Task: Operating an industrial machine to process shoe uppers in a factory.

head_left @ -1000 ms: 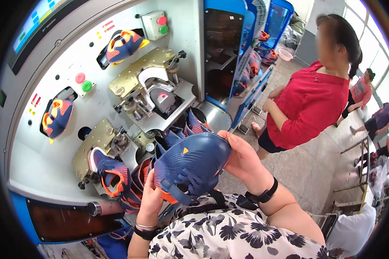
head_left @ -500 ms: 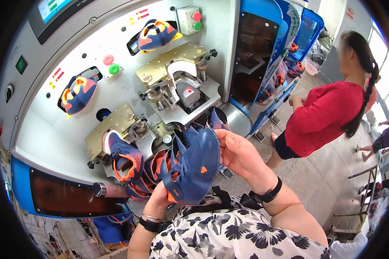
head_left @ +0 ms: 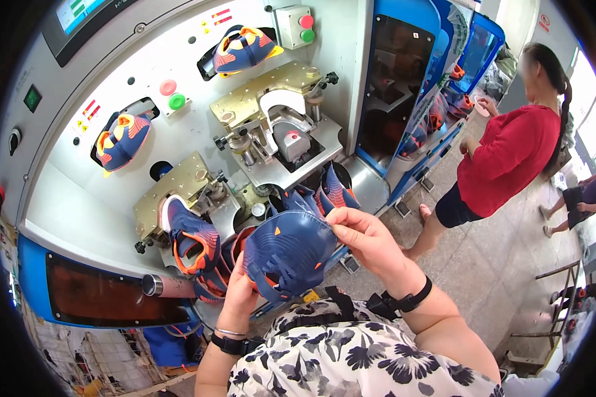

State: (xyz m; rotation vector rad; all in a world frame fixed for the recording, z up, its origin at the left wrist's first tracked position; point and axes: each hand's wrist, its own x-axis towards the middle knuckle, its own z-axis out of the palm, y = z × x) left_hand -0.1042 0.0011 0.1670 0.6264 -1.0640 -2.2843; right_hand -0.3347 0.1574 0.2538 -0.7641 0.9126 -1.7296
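A navy shoe upper [head_left: 291, 246] with small orange marks is held up in front of me, its broad rounded edge uppermost. My left hand [head_left: 241, 291] grips its left side, with part of the fingers hidden behind it. The thumb and fingers of my right hand [head_left: 363, 237] pinch its upper right edge. Just behind stands another navy and orange upper [head_left: 336, 188] among several on the machine's front ledge. To the left, an upper [head_left: 193, 238] sits at the left clamp station [head_left: 172, 193]. The right clamp station [head_left: 291, 144] has no upper on its grey form.
Two more uppers [head_left: 123, 141] hang on forms in the white machine's back wall, below and beside red and green buttons [head_left: 176, 101]. A pink tumbler [head_left: 169, 286] lies at the ledge's left. A person in red [head_left: 510, 155] stands at right near blue machine doors [head_left: 394, 86].
The held upper has turned and tipped, so its rounded edge lies more to the upper left. My right hand has shifted slightly down and right along its edge. The person in red has raised a hand.
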